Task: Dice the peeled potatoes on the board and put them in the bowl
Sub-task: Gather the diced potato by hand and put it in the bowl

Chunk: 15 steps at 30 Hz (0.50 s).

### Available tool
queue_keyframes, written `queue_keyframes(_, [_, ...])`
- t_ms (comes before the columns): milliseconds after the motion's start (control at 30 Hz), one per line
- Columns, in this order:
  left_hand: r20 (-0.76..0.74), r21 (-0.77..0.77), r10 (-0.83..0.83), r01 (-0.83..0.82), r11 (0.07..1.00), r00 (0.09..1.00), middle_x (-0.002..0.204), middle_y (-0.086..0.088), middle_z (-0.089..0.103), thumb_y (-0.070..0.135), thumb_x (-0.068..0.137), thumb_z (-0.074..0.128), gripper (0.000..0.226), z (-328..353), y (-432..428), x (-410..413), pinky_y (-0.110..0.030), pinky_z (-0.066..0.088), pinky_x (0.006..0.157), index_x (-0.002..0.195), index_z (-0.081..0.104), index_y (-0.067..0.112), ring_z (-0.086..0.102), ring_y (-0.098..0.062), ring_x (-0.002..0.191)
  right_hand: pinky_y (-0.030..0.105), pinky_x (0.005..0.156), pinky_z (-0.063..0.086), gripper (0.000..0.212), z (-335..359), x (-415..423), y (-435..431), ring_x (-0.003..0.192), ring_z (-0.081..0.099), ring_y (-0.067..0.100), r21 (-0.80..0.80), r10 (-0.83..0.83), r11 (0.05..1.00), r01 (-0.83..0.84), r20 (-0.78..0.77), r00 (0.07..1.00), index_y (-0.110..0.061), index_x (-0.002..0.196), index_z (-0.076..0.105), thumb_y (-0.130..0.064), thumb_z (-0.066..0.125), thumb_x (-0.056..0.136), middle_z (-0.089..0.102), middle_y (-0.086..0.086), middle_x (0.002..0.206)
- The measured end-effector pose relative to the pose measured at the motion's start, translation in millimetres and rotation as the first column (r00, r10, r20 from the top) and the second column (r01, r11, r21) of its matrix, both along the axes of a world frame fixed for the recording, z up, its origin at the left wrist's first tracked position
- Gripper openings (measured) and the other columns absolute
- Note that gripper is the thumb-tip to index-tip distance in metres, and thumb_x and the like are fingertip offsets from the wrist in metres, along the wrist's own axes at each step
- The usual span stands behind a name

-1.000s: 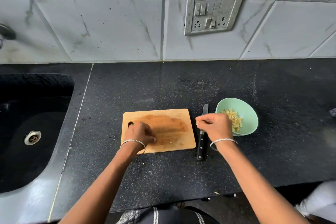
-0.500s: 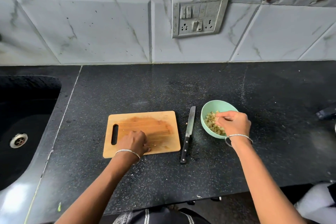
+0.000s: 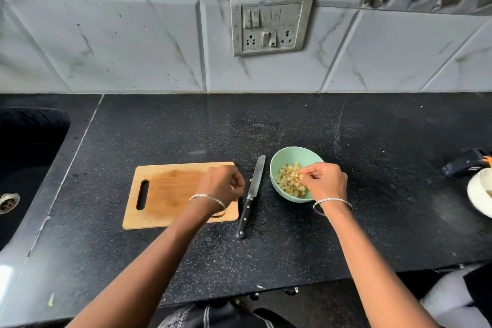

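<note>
Since half a second ago the left hand [image 3: 222, 186] has slid from the near middle edge of the board [image 3: 170, 194] to its right end; its fingers are curled inward, blurred, and I cannot tell if they hold anything. The right hand [image 3: 326, 184] stays over the green bowl [image 3: 290, 154], now lower, thumb and fingertips pinching at the diced potato [image 3: 288, 181] heaped inside; a second ago it was above the knife's handle. The knife [image 3: 251, 194] lies flat on the black counter [image 3: 186, 136] between the two hands, just right of the left knuckles, unmoved. One pale potato bit [image 3: 250, 180] sits on the counter beside the blade. Far right of the right hand lies a dark box [image 3: 466, 162]; its label is too small to read.
</note>
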<state>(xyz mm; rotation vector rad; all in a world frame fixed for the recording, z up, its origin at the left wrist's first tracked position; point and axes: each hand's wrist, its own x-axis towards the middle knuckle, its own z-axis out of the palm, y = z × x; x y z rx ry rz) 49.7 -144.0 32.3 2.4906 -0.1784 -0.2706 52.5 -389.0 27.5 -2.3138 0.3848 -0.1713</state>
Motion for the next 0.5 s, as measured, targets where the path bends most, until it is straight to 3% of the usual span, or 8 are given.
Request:
queue_keyframes(100, [0.059,-0.126,-0.026,0.034,0.991,0.998,0.077,0.009,0.071,0.011,0.078,0.071,0.013,7.9,-42.0,9.4,-0.016,0.051,0.066,0.08,0.069,0.024,0.065,-0.005,0.069,0.029,0.078,0.058,0.014,2.1,0.2,-4.0,0.069,0.068,0.006,-0.033,0.032,0.999,-0.032,-0.009,0.999,-0.019,0.078,0.078,-0.005,0.079,0.073,0.073,-0.007,0.075])
queue_keyframes(200, [0.075,-0.204,-0.026,0.04,0.978,0.997,0.081,0.012,0.074,0.011,0.078,0.073,0.018,4.9,-71.9,16.0,-0.026,0.057,0.076,0.087,0.074,0.027,0.069,-0.002,0.077,0.028,0.08,0.057,0.016,2.9,-0.6,-7.7,0.074,0.069,0.01,-0.056,0.037,0.998,-0.04,-0.048,0.998,-0.019,0.081,0.078,-0.005,0.077,0.074,0.074,-0.005,0.08])
queue_keyframes(333, [0.088,-0.167,0.047,-0.032,0.985,0.995,0.072,0.014,0.072,0.02,0.069,0.082,0.015,3.7,-90.6,19.0,-0.031,0.057,0.07,0.076,0.072,0.029,0.067,-0.005,0.073,0.032,0.078,0.058,0.018,0.9,-3.2,-13.2,0.074,0.069,0.012,-0.057,0.02,0.998,-0.022,-0.021,1.0,-0.022,0.076,0.077,-0.005,0.076,0.071,0.073,-0.009,0.075])
queue_keyframes(433, [0.134,-0.085,0.058,-0.047,0.995,0.989,0.088,0.008,0.072,0.008,0.076,0.065,0.026,2.4,-93.3,18.8,-0.032,0.055,0.073,0.079,0.075,0.032,0.066,-0.016,0.083,0.025,0.071,0.058,0.018,4.2,-4.6,-13.0,0.065,0.066,0.006,-0.053,0.038,0.998,-0.039,-0.014,0.999,-0.019,0.076,0.077,-0.002,0.077,0.071,0.071,-0.008,0.072])
queue_keyframes(500, [0.155,-0.076,0.042,-0.031,0.997,0.987,0.099,0.004,0.069,0.002,0.074,0.055,0.038,-1.5,-89.7,19.1,-0.032,0.052,0.075,0.082,0.076,0.033,0.063,-0.019,0.089,0.023,0.073,0.056,0.019,4.4,-4.3,-12.6,0.068,0.066,0.005,-0.065,0.059,0.996,-0.06,-0.02,0.998,-0.02,0.08,0.077,-0.002,0.075,0.074,0.072,-0.008,0.076])
